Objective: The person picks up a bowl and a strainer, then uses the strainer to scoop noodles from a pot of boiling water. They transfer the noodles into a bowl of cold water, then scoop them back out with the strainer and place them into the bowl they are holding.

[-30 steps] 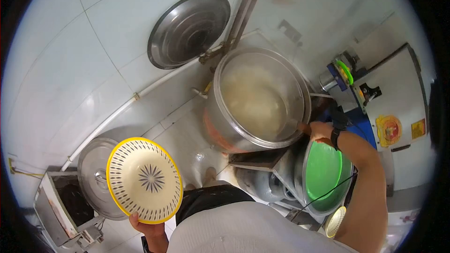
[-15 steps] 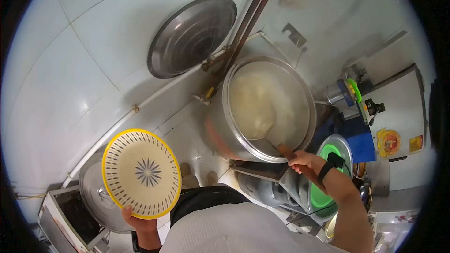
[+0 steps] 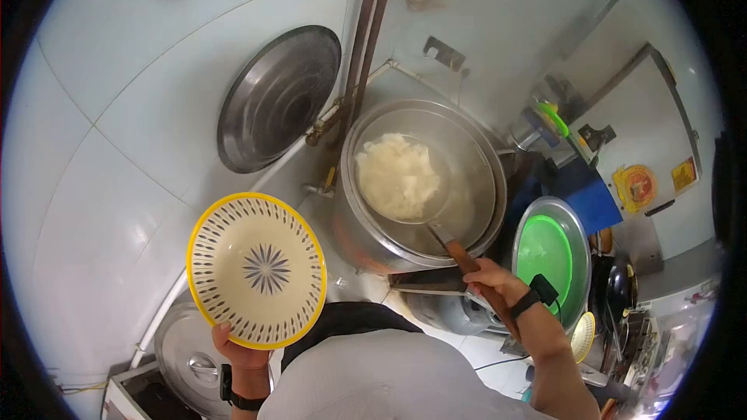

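My left hand point(image 3: 240, 351) grips the rim of a cream bowl point(image 3: 226, 264) with a yellow edge and a blue flower pattern, tilted and with nothing in it. My right hand point(image 3: 502, 284) is closed round the wooden handle of a skimmer point(image 3: 461, 255). Its head carries a heap of pale, wet food pieces point(image 3: 397, 175), perhaps dumplings or wide noodles, within the mouth of a big metal pot point(image 3: 502, 187). Cloudy liquid shows in the pot beside the skimmer. The bowl is to the left of the pot, apart from it.
A large metal lid point(image 3: 280, 101) leans on the tiled wall by a white pipe. At right stand a metal basin point(image 3: 582, 264) with a green basin point(image 3: 552, 253) inside and a blue box point(image 3: 595, 194). Another lid point(image 3: 187, 362) lies at lower left.
The skimmer has come up out of the steaming liquid, with the pale food now heaped on it. The camera view has shifted, and the bowl appears nearer the pot.
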Available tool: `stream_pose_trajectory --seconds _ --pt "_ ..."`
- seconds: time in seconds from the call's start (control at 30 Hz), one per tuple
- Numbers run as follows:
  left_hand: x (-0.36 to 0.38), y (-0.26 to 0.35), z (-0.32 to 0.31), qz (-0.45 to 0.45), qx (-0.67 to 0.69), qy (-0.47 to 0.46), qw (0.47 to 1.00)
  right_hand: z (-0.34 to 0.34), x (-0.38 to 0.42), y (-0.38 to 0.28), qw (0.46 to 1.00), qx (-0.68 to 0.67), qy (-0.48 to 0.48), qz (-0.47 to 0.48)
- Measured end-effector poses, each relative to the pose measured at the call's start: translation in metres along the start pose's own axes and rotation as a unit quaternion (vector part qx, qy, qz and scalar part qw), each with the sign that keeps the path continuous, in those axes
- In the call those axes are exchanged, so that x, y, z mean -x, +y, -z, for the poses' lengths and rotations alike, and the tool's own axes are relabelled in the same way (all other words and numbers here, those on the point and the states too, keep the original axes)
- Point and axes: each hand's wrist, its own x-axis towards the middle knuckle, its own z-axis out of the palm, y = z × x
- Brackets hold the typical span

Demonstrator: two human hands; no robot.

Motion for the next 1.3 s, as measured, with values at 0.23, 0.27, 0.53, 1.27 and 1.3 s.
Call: stream_pose_trajectory --seconds 0.23,0.27,0.53,1.27,1.3 --pt "-0.005 -0.001 0.011 0.011 0.01 -0.002 1.0 0.003 0.025 0.008 1.0 -0.018 0.021 -0.001" --pt "-0.005 -0.002 0.009 0.012 0.011 -0.002 1.0 0.001 0.03 0.007 0.999 -0.024 0.026 -0.005" --pt "-0.011 -0.006 -0.006 0.027 -0.01 -0.03 0.999 -0.027 0.082 0.027 0.994 -0.102 0.043 0.009" --pt "-0.04 0.001 -0.015 0.109 -0.094 -0.01 0.989 -0.092 0.083 0.037 0.979 -0.138 0.145 0.022" --pt "-0.038 0.001 -0.016 0.103 -0.092 -0.017 0.99 -0.09 0.083 0.035 0.979 -0.143 0.144 0.027"
